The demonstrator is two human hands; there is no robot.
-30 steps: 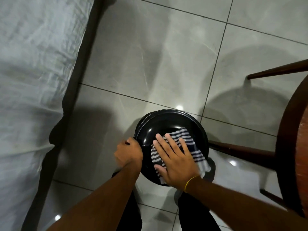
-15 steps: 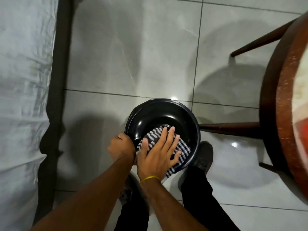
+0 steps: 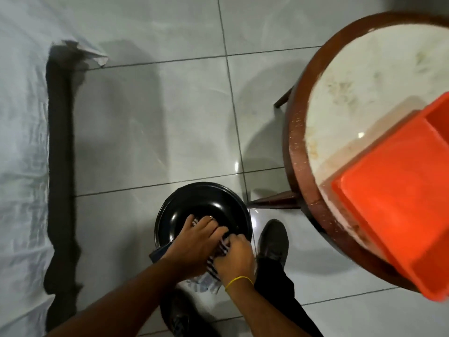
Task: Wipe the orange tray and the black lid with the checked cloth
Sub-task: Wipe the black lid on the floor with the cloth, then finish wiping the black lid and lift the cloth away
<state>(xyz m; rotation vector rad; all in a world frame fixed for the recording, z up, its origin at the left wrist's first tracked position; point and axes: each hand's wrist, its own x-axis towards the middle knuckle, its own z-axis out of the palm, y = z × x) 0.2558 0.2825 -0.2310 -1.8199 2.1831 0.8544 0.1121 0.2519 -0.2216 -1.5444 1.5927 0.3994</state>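
The black lid [image 3: 201,205] is round, glossy and hollow side up, held low over the tiled floor in front of my legs. My left hand [image 3: 194,242] lies over its near rim with the fingers reaching inside. My right hand [image 3: 234,259], with a yellow band at the wrist, is closed on the bunched checked cloth [image 3: 213,263] at the lid's near right edge; the cloth's end hangs below both hands. The orange tray [image 3: 401,203] rests on the round table at the right, its near corner jutting past the table's edge.
The round table [image 3: 298,166] has a dark wooden rim, a stained white top and legs reaching toward the lid. A white bed sheet [image 3: 21,166] fills the left side. My black shoes [image 3: 273,242] stand on the grey tiles beneath the lid.
My right hand went from pressing the cloth flat inside the lid to bunching it at the near rim. My left hand slid over the rim. The view swung right, showing the table and tray.
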